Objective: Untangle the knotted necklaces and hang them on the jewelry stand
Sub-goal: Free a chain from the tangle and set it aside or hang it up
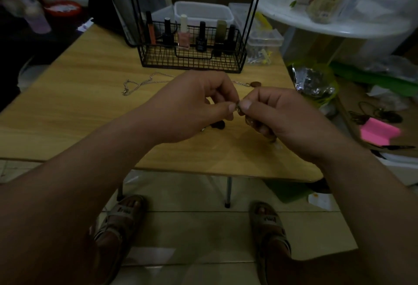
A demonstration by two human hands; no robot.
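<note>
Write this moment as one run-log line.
left hand: pinching chain | right hand: pinching chain | second necklace: lying on table | stand: nothing seen hung

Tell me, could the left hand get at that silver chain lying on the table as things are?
Probably yes. The silver chain lies bare on the table, with nothing between it and the left hand. But both hands' fingers are pinching a small knot, so the left would have to let go first.
</note>
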